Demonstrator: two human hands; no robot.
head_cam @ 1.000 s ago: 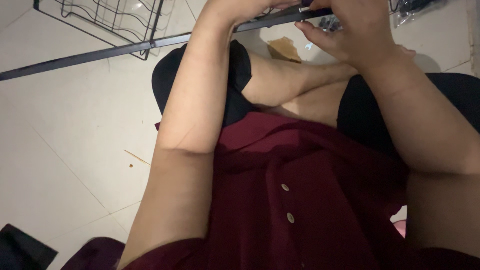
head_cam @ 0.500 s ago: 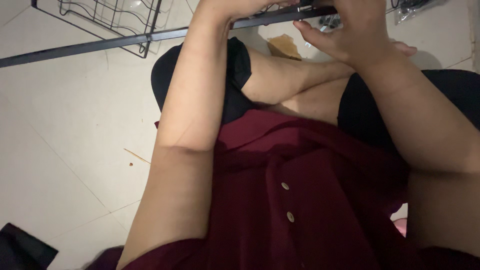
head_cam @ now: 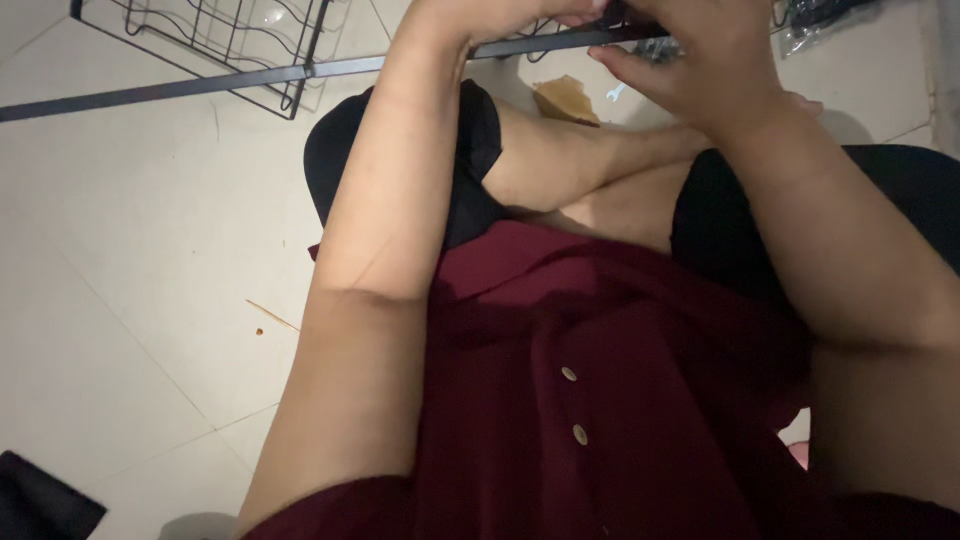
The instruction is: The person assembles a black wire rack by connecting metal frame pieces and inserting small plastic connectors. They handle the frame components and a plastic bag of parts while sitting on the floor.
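Person seated cross-legged on the tiled floor (head_cam: 130,250), both hands up at the top edge of view, working on a long black metal bar (head_cam: 200,82) that runs across the floor from far left to the hands. Left hand (head_cam: 500,15) sits on the bar, mostly cut off by the frame edge; can't tell whether its fingers are curled round the bar or just pressing on it. Right hand (head_cam: 700,60) is right beside it on the same bar, fingers bent and bunched together, thumb sticking out toward the left hand; what they pinch, if anything, is hidden.

Step looks like fitting or fastening something at the bar's near end. Any next move would need a steady hold on the bar with one hand and fine fingertip work with the other.

Bar: thin, straight, matte black, joined to a black wire rack (head_cam: 220,35) lying flat behind it. Just below the bar near the hands: a scrap of brown cardboard (head_cam: 567,100) and a small pale wrench-like bit (head_cam: 613,94). Clear bag of dark parts (head_cam: 830,22) to the right of the hands.
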